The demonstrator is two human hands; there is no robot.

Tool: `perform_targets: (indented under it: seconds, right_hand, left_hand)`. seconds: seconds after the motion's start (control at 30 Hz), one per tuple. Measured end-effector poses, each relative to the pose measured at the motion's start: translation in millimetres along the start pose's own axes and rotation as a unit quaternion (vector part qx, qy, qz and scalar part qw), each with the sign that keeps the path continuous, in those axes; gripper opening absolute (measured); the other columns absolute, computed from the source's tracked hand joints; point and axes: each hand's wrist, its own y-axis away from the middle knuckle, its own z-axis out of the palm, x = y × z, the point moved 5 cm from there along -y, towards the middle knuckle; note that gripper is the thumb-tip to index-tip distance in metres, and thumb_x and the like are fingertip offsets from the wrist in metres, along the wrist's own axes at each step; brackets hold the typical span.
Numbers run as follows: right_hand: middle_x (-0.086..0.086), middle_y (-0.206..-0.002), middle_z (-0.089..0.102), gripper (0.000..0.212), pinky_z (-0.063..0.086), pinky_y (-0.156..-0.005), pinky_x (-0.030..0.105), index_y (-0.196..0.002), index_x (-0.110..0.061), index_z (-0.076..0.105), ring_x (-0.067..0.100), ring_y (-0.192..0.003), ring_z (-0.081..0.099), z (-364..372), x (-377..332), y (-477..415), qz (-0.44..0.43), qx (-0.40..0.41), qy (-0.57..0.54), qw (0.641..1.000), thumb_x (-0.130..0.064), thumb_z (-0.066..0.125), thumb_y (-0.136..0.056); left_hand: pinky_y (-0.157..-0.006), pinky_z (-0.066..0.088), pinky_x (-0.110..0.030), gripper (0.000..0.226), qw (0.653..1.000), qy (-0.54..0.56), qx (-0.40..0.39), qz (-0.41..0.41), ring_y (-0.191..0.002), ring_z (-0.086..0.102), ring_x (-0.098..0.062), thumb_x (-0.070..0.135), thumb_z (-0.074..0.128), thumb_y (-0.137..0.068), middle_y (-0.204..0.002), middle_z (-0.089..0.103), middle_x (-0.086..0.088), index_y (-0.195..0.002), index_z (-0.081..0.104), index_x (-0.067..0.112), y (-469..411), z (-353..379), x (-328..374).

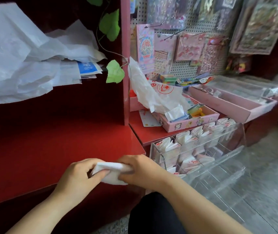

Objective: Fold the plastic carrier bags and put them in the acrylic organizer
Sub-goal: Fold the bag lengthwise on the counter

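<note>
Red shelf (50, 149) edge — bag (108, 168) gripped, organizer (228, 168) beside

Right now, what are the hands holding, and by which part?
A folded bag: the left hand pinches its left end, the right hand grips its right end.

A folded bag (111, 173) sits at the shelf (50, 149) edge, the organizer (219, 149) just right of it, apparently on the floor (270, 166).

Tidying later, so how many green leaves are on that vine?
3: top leaf at the frame edge, middle leaf below it, lowest leaf beside the pink post. Others may be hidden.
</note>
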Motion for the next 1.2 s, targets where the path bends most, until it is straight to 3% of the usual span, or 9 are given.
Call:
perform_targets:
  seconds: [0.1, 0.2, 0.4, 0.53, 0.67, 0.8, 0.9, 1.1, 1.2]
  right_hand:
    - [0.007, -0.068, 0.055, 0.012, 0.029, -0.051, 0.016, -0.089, -0.003, 0.066, 0.007, -0.060, 0.043, -23, 21, 22, 0.033, 0.000, -0.042, 0.999, -0.011, 0.061, -0.083]
    - [-0.009, -0.051, 0.048, 0.032, 0.030, -0.047, 0.012, -0.061, -0.032, 0.054, -0.001, -0.045, 0.043, -49, 48, 48, 0.073, 0.043, -0.110, 0.990, -0.011, 0.062, -0.084]
    - [-0.014, -0.042, 0.045, 0.030, 0.030, -0.045, 0.014, -0.057, -0.018, 0.053, 0.002, -0.043, 0.043, -97, 115, 112, 0.176, 0.258, -0.107, 0.944, -0.009, 0.062, -0.084]
    - [-0.010, -0.068, 0.067, 0.008, 0.042, -0.057, 0.016, -0.074, -0.012, 0.071, 0.009, -0.070, 0.054, -120, 137, 147, 0.097, 0.479, 0.135, 0.862, -0.015, 0.064, -0.073]
    - [-0.002, -0.077, 0.071, 0.027, 0.045, -0.068, 0.019, -0.075, -0.008, 0.073, 0.012, -0.077, 0.055, -117, 160, 160, 0.022, 0.521, 0.218, 0.825, -0.022, 0.053, -0.086]
    - [-0.003, -0.080, 0.072, 0.039, 0.045, -0.070, 0.020, -0.076, -0.008, 0.074, 0.011, -0.080, 0.052, -112, 179, 161, -0.015, 0.515, 0.246, 0.821, -0.028, 0.046, -0.094]
    - [-0.004, -0.092, 0.071, 0.028, 0.044, -0.074, 0.022, -0.090, -0.011, 0.072, 0.012, -0.086, 0.053, -110, 202, 158, 0.015, 0.483, 0.254, 0.838, -0.033, 0.059, -0.080]
    - [-0.010, -0.122, 0.060, 0.032, 0.045, -0.086, 0.020, -0.112, -0.019, 0.064, 0.010, -0.103, 0.053, -115, 269, 150, 0.254, 0.322, 0.137, 0.902, -0.036, 0.058, -0.085]
    - [-0.017, -0.135, 0.047, 0.034, 0.040, -0.081, 0.017, -0.125, -0.026, 0.054, 0.007, -0.112, 0.053, -111, 288, 126, 0.320, 0.188, 0.085, 0.925, -0.021, 0.050, -0.092]
  left_hand:
    - [-0.063, 0.041, -0.009, 0.035, 0.998, 0.004, -0.034, 0.046, -0.078, 0.059, 0.000, 0.055, 0.047, -0.054, -0.075, 0.065, 0.021, -0.083, 0.064, 0.047, -16, 24, 31]
    - [-0.064, 0.041, -0.017, 0.028, 0.997, 0.007, -0.056, 0.059, -0.079, 0.058, -0.007, 0.054, 0.049, -0.052, -0.079, 0.064, 0.015, -0.074, 0.065, 0.050, -36, 50, 50]
    - [-0.060, 0.036, -0.008, 0.021, 0.997, 0.015, -0.041, 0.061, -0.070, 0.053, 0.001, 0.042, 0.071, -0.066, -0.068, 0.061, 0.011, -0.056, 0.060, 0.027, -84, 111, 90]
    - [-0.044, 0.036, -0.018, 0.039, 0.986, 0.073, -0.112, -0.103, -0.039, 0.050, -0.004, 0.048, 0.047, -0.086, -0.050, 0.059, 0.003, -0.071, 0.057, 0.014, -107, 157, 113]
    - [-0.046, 0.051, -0.022, 0.040, 0.909, 0.164, -0.284, -0.257, -0.059, 0.066, -0.017, 0.050, 0.048, -0.086, -0.078, 0.068, -0.007, -0.095, 0.060, 0.012, -110, 210, 127]
    - [-0.048, 0.052, -0.021, 0.004, 0.912, 0.139, -0.283, -0.264, -0.063, 0.062, -0.013, 0.013, 0.058, -0.089, -0.075, 0.064, -0.006, -0.086, 0.057, 0.010, -130, 240, 120]
    - [-0.044, 0.051, -0.018, 0.011, 0.922, 0.117, -0.260, -0.262, -0.063, 0.059, -0.015, 0.003, 0.056, -0.088, -0.080, 0.062, -0.010, -0.078, 0.055, 0.009, -144, 256, 111]
    - [-0.075, 0.054, -0.037, 0.018, 0.979, 0.070, -0.138, -0.135, -0.083, 0.061, -0.024, 0.005, 0.054, -0.087, -0.099, 0.063, -0.006, -0.100, 0.059, 0.016, -177, 262, 105]
    - [-0.068, 0.037, -0.023, 0.011, 0.990, -0.006, -0.126, -0.063, -0.084, 0.053, -0.020, 0.009, 0.054, -0.088, -0.093, 0.058, -0.002, -0.096, 0.056, 0.015, -178, 270, 106]
